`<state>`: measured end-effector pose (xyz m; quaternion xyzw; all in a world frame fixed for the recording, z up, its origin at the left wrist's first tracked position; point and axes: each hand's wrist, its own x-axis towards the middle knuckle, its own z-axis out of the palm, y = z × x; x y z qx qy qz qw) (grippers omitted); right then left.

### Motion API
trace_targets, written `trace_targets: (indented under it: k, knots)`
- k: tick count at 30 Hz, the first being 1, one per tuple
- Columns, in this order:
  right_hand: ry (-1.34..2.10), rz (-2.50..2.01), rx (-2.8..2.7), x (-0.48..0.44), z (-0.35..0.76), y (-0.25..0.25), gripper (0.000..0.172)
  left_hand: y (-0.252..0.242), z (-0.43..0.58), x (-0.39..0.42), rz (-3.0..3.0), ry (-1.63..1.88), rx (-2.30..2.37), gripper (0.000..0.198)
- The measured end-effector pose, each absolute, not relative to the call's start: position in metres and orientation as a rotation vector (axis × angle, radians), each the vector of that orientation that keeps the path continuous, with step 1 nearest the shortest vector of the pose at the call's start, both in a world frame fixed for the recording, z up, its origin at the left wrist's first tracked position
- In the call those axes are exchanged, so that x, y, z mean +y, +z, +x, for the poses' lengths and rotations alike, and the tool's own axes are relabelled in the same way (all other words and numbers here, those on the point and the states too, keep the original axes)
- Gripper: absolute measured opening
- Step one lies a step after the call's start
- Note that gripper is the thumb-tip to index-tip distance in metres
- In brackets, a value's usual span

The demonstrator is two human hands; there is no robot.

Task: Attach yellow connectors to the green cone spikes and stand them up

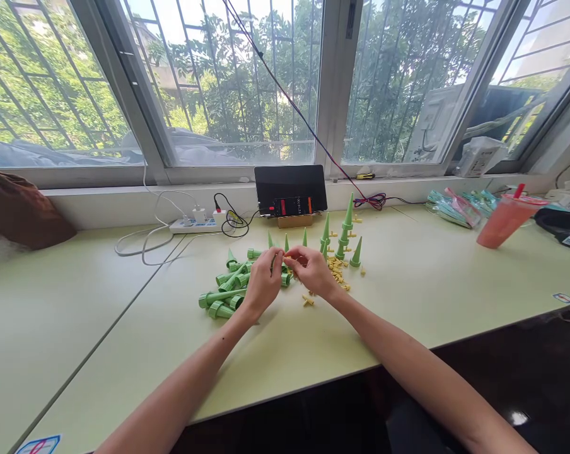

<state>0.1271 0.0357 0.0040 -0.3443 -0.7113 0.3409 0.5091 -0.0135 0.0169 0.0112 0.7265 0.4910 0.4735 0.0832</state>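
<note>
My left hand [265, 280] and my right hand [312, 270] meet above the middle of the table, fingertips pinched together. What they hold is mostly hidden by the fingers and too small to make out. Beside my left hand lies a loose pile of green plastic spikes [214, 297] with wide ribbed caps. A heap of small yellow T-shaped pieces [338, 272] spreads by my right hand, and a few yellow pieces [308, 301] lie nearer the front. Behind them several green spikes [346, 221] stand point up, some stacked and with yellow pieces at their sides.
At the back, a phone [292, 206] leans against a dark tablet [289, 180]. A white power strip [197, 224] with cables lies to its left. On the right stand a tilted red cup [507, 222] with a straw and some plastic packets [455, 207]. A brown bag [24, 211] sits far left.
</note>
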Motion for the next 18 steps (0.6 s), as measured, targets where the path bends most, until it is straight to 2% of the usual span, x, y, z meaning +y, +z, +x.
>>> trace_targets:
  k: [12, 18]
  knots:
    - [0.694, -0.949, -1.773, 0.0329, 0.127, 0.0081, 0.04, 0.0098, -0.0126, 0.0155, 2.195, 1.372, 1.452, 0.025]
    - [0.712, -0.882, -1.775, 0.0308, 0.1266, 0.008, 0.028, 0.0102, -0.0124, 0.0156, 2.202, 1.402, 1.497, 0.026]
